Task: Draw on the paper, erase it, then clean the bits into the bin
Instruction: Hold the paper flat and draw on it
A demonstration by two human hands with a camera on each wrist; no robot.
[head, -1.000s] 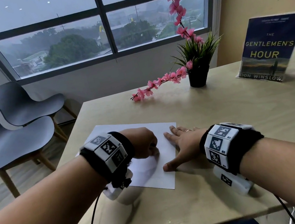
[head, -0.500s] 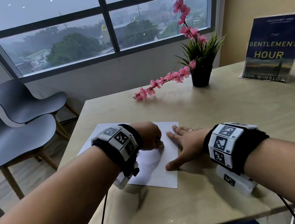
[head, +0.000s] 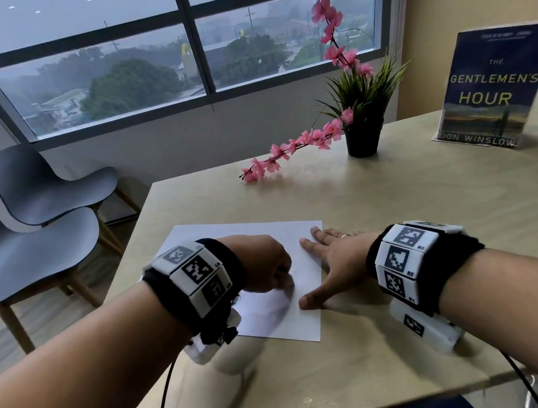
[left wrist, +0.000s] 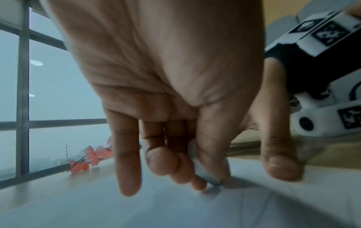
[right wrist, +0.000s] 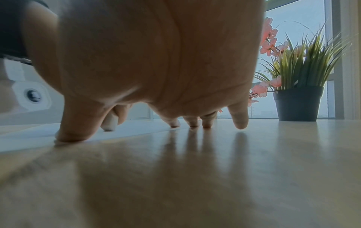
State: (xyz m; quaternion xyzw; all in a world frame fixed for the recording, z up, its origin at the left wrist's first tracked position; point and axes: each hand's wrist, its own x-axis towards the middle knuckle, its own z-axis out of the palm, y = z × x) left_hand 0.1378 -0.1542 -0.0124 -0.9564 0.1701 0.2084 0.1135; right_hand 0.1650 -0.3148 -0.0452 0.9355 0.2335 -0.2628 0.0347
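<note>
Wood table point(head: 384, 222) by window point(head: 189, 42), grey chairs point(head: 24, 245).

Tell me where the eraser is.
The eraser is pinched in the left hand, tip on the paper, beside the right hand.

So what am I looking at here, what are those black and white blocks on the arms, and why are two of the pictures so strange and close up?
These are a person's two bare hands, no machine. The patterned blocks are wrist bands that carry small cameras. One picture comes from a head camera looking down; the two close ones look along each hand from its wrist. On the wooden table lie a white paper, a potted plant with pink flowers and a standing book. The left hand pinches a small white eraser against the paper. The right hand lies flat, holding the sheet's edge down.
</note>
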